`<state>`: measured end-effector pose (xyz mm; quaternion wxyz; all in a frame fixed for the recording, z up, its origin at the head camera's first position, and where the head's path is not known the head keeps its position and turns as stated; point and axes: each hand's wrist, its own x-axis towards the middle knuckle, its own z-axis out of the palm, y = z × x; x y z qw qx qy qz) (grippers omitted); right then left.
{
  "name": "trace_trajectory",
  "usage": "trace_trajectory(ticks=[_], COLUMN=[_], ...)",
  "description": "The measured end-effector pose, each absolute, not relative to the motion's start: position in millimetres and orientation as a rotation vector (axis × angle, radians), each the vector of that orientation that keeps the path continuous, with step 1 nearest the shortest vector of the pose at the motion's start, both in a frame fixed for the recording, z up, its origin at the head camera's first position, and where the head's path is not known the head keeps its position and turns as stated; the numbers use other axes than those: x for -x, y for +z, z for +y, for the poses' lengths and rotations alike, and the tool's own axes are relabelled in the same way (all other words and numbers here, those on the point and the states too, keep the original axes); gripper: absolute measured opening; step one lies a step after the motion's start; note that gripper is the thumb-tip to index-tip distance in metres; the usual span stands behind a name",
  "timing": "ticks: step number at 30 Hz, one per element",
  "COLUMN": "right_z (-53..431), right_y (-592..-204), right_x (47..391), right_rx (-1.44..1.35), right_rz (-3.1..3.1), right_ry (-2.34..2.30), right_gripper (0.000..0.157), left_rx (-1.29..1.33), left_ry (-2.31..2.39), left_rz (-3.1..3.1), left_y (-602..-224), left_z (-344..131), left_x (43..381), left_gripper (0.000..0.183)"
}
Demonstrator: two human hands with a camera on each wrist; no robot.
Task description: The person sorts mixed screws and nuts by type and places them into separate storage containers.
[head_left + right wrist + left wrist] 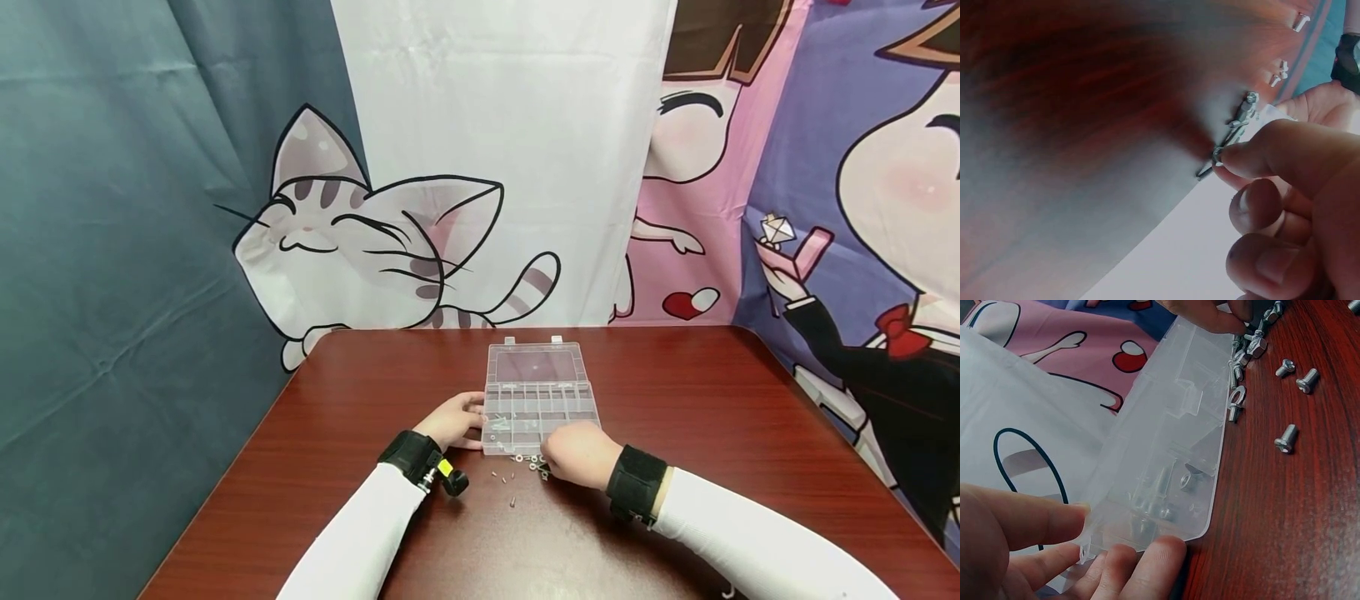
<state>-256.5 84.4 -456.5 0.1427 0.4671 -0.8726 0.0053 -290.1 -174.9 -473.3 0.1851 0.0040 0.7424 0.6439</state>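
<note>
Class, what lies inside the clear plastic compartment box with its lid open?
In the box, small silvery metal screws lie in the left compartments, beside the bare left hand. In the head view, the right hand covers the near right corner, so anything there is hidden.

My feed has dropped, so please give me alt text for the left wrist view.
The left hand touches the near end of a clear plastic box with metal hardware inside. Beyond, the right hand is at metal parts beside the box; loose screws lie on the reddish-brown table.
</note>
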Motion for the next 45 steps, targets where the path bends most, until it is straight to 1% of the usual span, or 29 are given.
trace_trajectory(ticks=[12, 21, 26, 29, 45], right_z=[84.0, 84.1, 72.7, 64.2, 18.7], right_y=[-456.0, -446.9, -435.2, -432.8, -434.6], right_x=[257.7, 266.9, 273.0, 276.7, 290.0], right_rx=[-1.352, -1.412, -1.413, -1.416, -1.453], right_rz=[-2.498, -2.671, -2.673, -2.626, -2.64], right_ry=[-0.017, 0.285, 0.482, 0.511, 0.481], right_gripper=[0.035, 0.022, 0.018, 0.016, 0.021], left_rx=[-0.005, -0.008, -0.009, -0.015, 0.003], left_ry=[1.808, 1.804, 1.814, 1.818, 1.776], left_rz=[2.099, 2.105, 2.108, 2.106, 2.154], left_y=[-469.6, -468.8, -470.3, -471.5, -468.9], left_z=[-175.8, -176.3, -176.0, -175.2, -174.8], left_x=[289.2, 286.8, 287.2, 287.5, 285.3], left_gripper=[0.057, 0.055, 0.057, 0.058, 0.058])
